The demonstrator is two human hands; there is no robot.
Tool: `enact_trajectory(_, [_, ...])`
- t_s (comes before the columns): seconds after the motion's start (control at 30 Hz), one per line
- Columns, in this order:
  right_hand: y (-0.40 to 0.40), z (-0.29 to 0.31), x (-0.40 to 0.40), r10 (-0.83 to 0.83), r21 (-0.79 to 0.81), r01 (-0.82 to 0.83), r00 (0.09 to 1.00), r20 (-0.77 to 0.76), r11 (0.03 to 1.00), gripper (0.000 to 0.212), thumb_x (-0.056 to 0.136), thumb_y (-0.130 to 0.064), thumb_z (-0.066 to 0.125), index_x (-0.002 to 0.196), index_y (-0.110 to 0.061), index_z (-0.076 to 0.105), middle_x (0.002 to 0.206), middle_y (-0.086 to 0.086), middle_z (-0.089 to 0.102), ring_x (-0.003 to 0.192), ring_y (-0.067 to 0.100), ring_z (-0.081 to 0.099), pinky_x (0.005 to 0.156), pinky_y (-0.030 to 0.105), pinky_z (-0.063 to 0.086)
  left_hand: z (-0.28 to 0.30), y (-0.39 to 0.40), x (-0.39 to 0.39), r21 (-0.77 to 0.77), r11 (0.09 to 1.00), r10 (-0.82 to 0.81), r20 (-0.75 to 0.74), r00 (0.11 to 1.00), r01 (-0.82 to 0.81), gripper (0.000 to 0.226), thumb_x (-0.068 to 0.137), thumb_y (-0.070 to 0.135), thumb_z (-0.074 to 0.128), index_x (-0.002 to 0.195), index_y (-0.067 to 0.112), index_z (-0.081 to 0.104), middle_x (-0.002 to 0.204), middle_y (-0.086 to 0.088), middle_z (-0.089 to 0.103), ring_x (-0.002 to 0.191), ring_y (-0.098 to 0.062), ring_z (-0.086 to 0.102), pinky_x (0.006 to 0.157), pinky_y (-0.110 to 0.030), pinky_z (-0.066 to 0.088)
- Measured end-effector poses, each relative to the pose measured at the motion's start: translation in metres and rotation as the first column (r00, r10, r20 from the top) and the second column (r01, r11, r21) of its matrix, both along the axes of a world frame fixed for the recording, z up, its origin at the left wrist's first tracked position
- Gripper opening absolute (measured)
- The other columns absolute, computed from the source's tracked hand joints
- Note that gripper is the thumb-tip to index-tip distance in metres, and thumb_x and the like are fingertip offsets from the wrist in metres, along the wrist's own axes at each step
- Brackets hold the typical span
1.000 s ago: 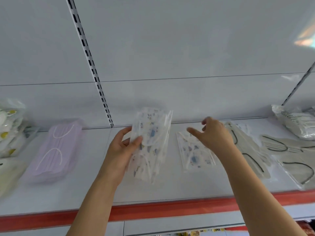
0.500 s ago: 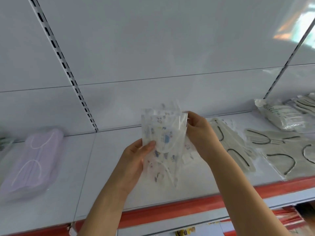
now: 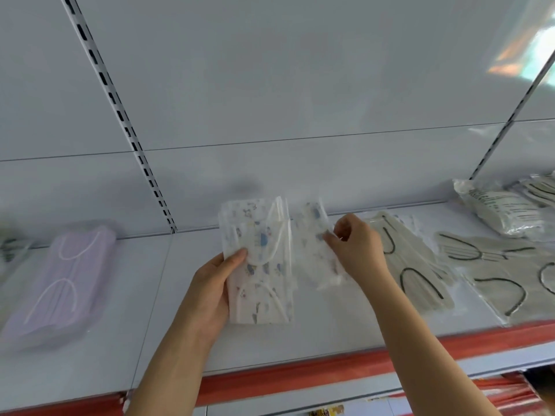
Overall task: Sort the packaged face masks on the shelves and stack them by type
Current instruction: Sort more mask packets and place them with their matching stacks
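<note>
My left hand point(image 3: 210, 288) grips a small stack of white printed mask packets point(image 3: 258, 259) upright above the white shelf point(image 3: 144, 340), thumb on the front. Just to its right, my right hand point(image 3: 357, 247) pinches another printed mask packet point(image 3: 315, 253), blurred, held slightly apart from the stack. A pack of lilac masks point(image 3: 64, 280) lies at the left. Beige masks with black ear loops point(image 3: 417, 262) lie to the right of my right hand.
More beige packets point(image 3: 510, 274) spread over the shelf's right end, and a bagged bundle point(image 3: 501, 211) stands at the back right. A slotted upright point(image 3: 120, 115) runs down the back panel. The shelf's front edge is a red strip point(image 3: 300, 376).
My right hand picked a printed packet off the shelf, brought it against the stack, and now holds it just right of the stack. The camera view shifted.
</note>
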State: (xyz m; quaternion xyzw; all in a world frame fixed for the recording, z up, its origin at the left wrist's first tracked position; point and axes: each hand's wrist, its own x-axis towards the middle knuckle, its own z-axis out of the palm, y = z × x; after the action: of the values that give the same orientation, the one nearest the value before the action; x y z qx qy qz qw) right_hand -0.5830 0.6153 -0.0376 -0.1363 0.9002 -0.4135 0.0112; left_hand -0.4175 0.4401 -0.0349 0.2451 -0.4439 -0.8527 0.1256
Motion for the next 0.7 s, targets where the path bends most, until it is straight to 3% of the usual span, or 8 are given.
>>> enact_trajectory(0.13, [-0.009, 0.037, 0.021, 0.288, -0.420, -0.162, 0.922, 0.259, 0.893, 0.015, 0.093, -0.026, 0.065, 0.087, -0.012, 0.066, 0.077, 0.003, 0.071, 0.069, 0.026, 0.063, 0.067, 0.039, 0.050, 0.008, 0.018, -0.003, -0.003, 0.995, -0.104, -0.060, 0.993, 0.104, 0.034, 0.087, 0.015, 0.063, 0.117, 0.001, 0.071, 0.118, -0.016, 0.074, 0.105, -0.026, 0.073, 0.080, -0.033, 0.062])
enact_trajectory(0.23, [-0.010, 0.049, 0.022, 0.422, -0.593, -0.162, 0.845, 0.330, 0.789, 0.040, 0.103, -0.035, 0.047, 0.086, -0.009, 0.073, 0.084, 0.010, 0.075, 0.084, 0.030, 0.071, 0.080, 0.038, 0.058, 0.009, 0.023, -0.005, -0.007, 0.997, -0.083, -0.089, 0.993, 0.083, 0.032, 0.084, 0.014, 0.064, 0.112, 0.003, 0.073, 0.114, -0.015, 0.076, 0.102, -0.026, 0.075, 0.077, -0.032, 0.063])
enact_trajectory(0.3, [-0.002, 0.038, 0.000, 0.254, -0.376, -0.179, 0.954, 0.160, 0.909, 0.041, 0.100, -0.047, 0.050, 0.094, -0.013, 0.072, 0.092, 0.003, 0.074, 0.094, 0.024, 0.070, 0.083, 0.034, 0.056, 0.009, 0.017, -0.004, -0.028, 0.999, -0.025, -0.069, 0.997, 0.023, 0.032, 0.082, 0.016, 0.066, 0.111, 0.004, 0.073, 0.113, -0.015, 0.076, 0.100, -0.026, 0.075, 0.076, -0.033, 0.063])
enact_trajectory(0.33, [0.004, 0.028, -0.015, 0.181, -0.013, -0.181, 0.984, 0.004, 0.983, 0.041, 0.097, -0.051, 0.053, 0.108, -0.016, 0.070, 0.108, 0.002, 0.072, 0.109, 0.023, 0.065, 0.090, 0.034, 0.051, 0.008, 0.012, -0.002, -0.049, 0.999, -0.002, -0.056, 0.998, -0.001, 0.034, 0.082, 0.017, 0.067, 0.113, 0.004, 0.072, 0.114, -0.015, 0.076, 0.101, -0.026, 0.075, 0.077, -0.033, 0.063])
enact_trajectory(0.37, [0.010, 0.019, -0.025, 0.195, 0.345, -0.154, 0.977, -0.086, 0.926, 0.048, 0.094, -0.055, 0.056, 0.124, -0.019, 0.064, 0.131, 0.001, 0.063, 0.128, 0.023, 0.053, 0.101, 0.036, 0.043, 0.007, 0.008, 0.000, -0.063, 0.998, 0.015, -0.048, 0.999, -0.018, 0.037, 0.082, 0.018, 0.067, 0.116, 0.004, 0.071, 0.115, -0.015, 0.075, 0.102, -0.026, 0.075, 0.078, -0.034, 0.064])
enact_trajectory(0.43, [0.015, 0.001, -0.038, 0.259, 0.652, -0.179, 0.965, -0.028, 0.736, 0.062, 0.093, -0.058, 0.053, 0.143, -0.022, 0.050, 0.159, -0.003, 0.034, 0.150, 0.020, 0.020, 0.119, 0.040, 0.022, 0.006, 0.003, 0.004, -0.073, 0.997, 0.031, -0.052, 0.998, -0.035, 0.041, 0.082, 0.018, 0.067, 0.121, 0.006, 0.068, 0.117, -0.014, 0.075, 0.103, -0.026, 0.074, 0.076, -0.034, 0.063])
enact_trajectory(0.6, [-0.001, -0.011, -0.037, 0.396, 0.804, -0.175, 0.915, -0.081, 0.569, 0.043, 0.106, -0.039, 0.029, 0.143, -0.030, 0.049, 0.159, -0.015, 0.031, 0.153, 0.015, 0.002, 0.123, 0.034, 0.002, 0.004, 0.006, 0.004, -0.074, 0.996, 0.047, -0.051, 0.998, -0.050, 0.047, 0.085, 0.014, 0.069, 0.131, 0.019, 0.063, 0.116, -0.010, 0.075, 0.099, -0.022, 0.075, 0.070, -0.030, 0.062])
enact_trajectory(0.7, [0.000, -0.017, -0.035, 0.363, 0.648, -0.167, 0.914, -0.181, 0.743, 0.036, 0.103, -0.032, 0.040, 0.129, -0.026, 0.064, 0.148, -0.014, 0.049, 0.151, 0.010, 0.017, 0.122, 0.028, 0.005, 0.005, 0.011, 0.004, -0.084, 0.996, -0.008, -0.040, 0.999, 0.004, 0.046, 0.083, 0.014, 0.069, 0.129, 0.009, 0.065, 0.114, -0.013, 0.076, 0.098, -0.023, 0.075, 0.070, -0.029, 0.061])
